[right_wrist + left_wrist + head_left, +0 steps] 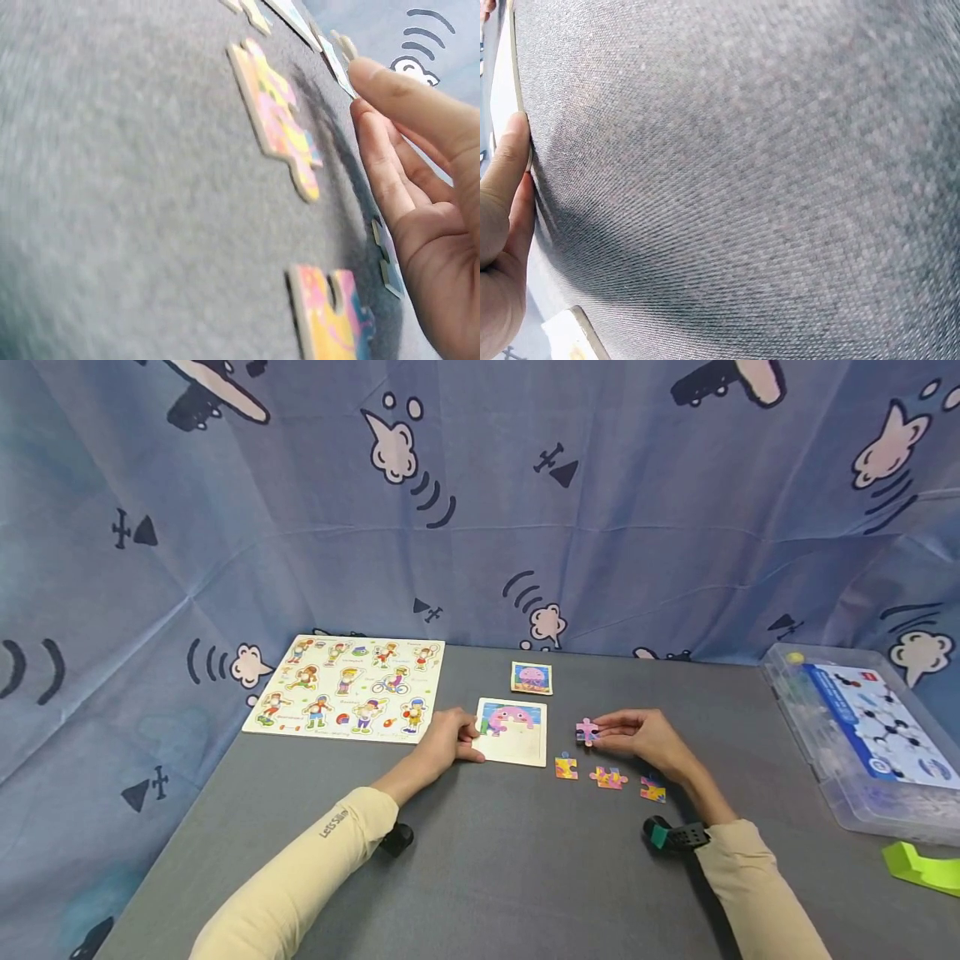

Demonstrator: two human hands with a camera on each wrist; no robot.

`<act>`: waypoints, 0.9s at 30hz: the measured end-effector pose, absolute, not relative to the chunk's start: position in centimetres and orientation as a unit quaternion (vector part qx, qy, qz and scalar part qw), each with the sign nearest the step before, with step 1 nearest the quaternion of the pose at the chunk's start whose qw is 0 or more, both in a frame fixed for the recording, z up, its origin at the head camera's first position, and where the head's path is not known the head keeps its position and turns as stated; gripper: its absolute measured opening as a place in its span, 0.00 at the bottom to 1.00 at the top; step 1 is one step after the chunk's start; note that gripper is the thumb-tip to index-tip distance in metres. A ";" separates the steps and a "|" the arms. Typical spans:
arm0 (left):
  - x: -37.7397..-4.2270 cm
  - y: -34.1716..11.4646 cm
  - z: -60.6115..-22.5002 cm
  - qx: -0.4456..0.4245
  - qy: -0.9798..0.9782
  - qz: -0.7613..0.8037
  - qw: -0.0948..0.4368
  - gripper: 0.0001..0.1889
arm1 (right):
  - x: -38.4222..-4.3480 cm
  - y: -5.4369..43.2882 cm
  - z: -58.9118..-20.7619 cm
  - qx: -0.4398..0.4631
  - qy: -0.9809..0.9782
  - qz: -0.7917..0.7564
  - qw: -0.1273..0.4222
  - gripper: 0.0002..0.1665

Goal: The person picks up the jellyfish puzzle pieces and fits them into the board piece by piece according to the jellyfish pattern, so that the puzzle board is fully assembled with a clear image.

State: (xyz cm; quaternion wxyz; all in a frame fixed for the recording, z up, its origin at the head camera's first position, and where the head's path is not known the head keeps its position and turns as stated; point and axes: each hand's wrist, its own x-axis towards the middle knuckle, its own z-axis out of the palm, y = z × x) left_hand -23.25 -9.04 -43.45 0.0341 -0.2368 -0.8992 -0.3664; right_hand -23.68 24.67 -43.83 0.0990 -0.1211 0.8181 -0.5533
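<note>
My left hand (447,741) holds the lower left corner of a small square puzzle board (525,750), thumb and fingers at its edge. The left wrist view shows the thumb (508,154) against that edge. Pink animal pieces fill the board's upper part; its lower part is bare wood. My right hand (643,739) pinches a purple-pink jigsaw piece (587,732) between thumb and fingertips, raised right of the board. Below it lie a yellow piece (566,767), a pink-yellow piece (608,777) and an orange-blue piece (653,789). Another piece (386,259) lies beside my right hand.
A small picture card (532,677) with a pink octopus lies behind the board. To the left is a large sports picture board (348,687). A clear plastic case (840,777) and a green object (922,868) stand at the right. A patterned curtain (480,510) hangs behind the table.
</note>
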 end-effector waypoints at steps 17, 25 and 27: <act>-23.2 -9.0 -43.3 -0.243 -0.901 -0.359 0.031 0.17 | -23.8 22.7 -44.1 -0.113 0.798 -0.587 0.076 0.26; -23.1 -9.0 -43.3 -0.232 -0.902 -0.364 0.030 0.17 | -24.1 21.0 -44.2 -0.117 0.798 -0.586 0.076 0.25; -23.1 -9.0 -43.3 -0.234 -0.901 -0.364 0.031 0.17 | -24.3 20.5 -44.1 -0.120 0.793 -0.592 0.078 0.25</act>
